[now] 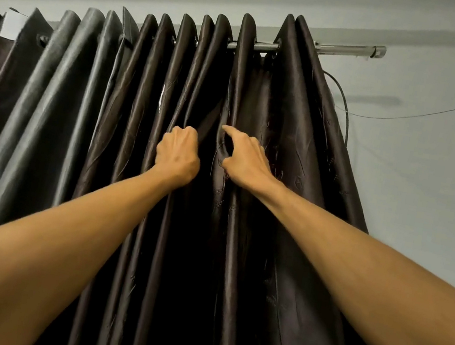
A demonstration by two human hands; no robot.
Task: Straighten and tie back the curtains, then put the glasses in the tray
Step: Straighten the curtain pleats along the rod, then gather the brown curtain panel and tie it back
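A dark brown, shiny curtain hangs in tight pleats from a metal rod near the ceiling. Both my arms reach up into its folds at mid height. My left hand is curled into a fist that grips one pleat. Just to its right, my right hand pinches the neighbouring pleat between thumb and extended index finger. The lower part of the curtain runs out of view. No glasses or tray are in view.
A greyer curtain panel hangs to the left on the same rod. The rod's bare end sticks out to the right. A thin black cable and a wire run along the pale wall at right.
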